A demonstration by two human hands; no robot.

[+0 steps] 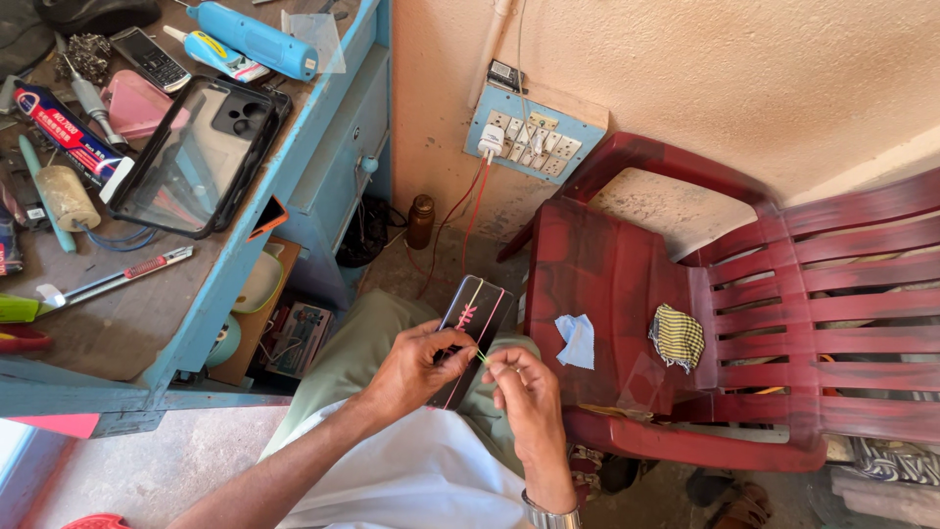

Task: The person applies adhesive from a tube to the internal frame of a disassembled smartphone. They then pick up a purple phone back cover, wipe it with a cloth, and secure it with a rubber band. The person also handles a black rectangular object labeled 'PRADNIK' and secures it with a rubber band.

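Observation:
My left hand (pixel 419 364) grips a black smartphone (pixel 473 323) held over my lap, its screen marked with pink and green lines. My right hand (pixel 521 387) touches the phone's lower right edge, with its fingertips pinching a thin greenish strip or tab at the side. The phone's lower end is hidden behind my left hand.
A blue workbench (pixel 211 294) at left carries a clear phone case (pixel 196 157), a small keypad phone (pixel 149 59), a blue tool (pixel 253 37), tweezers and a knife. A red plastic chair (pixel 705 304) at right holds a blue cloth (pixel 576 341) and a checked cloth (pixel 677 336). A socket board (pixel 529 137) hangs on the wall.

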